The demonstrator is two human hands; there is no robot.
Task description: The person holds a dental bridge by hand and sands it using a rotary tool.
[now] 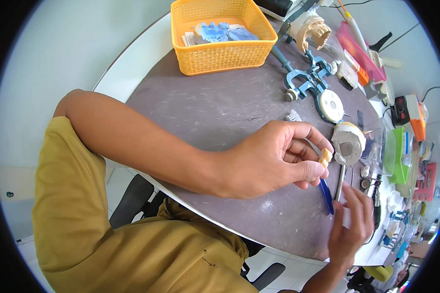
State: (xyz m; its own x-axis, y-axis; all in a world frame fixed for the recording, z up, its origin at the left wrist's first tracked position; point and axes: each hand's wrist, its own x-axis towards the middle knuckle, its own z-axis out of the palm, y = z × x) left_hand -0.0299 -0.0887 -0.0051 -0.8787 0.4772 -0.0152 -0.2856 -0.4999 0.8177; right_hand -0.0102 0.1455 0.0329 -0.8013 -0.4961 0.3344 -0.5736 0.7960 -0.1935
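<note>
My left hand (278,161) reaches across the table from the left, pinching a small yellowish tooth-shaped dental piece (325,157) between thumb and fingers. Lower right, my right hand (349,227) is blurred by motion, its fingers bent beside a slim metal instrument (341,180). Whether it grips that instrument is unclear. A blue-handled tool (326,196) lies on the table between my hands. Just beyond the dental piece sits a white plaster dental cast (349,142).
A yellow basket (225,57) with blue impressions (217,33) stands at the back. Right of it are a blue-grey articulator (305,80), a beige jaw model (314,31) and a pink tray (354,46). A green bin (399,156) stands at the right. The brown tabletop (181,102) curves around me.
</note>
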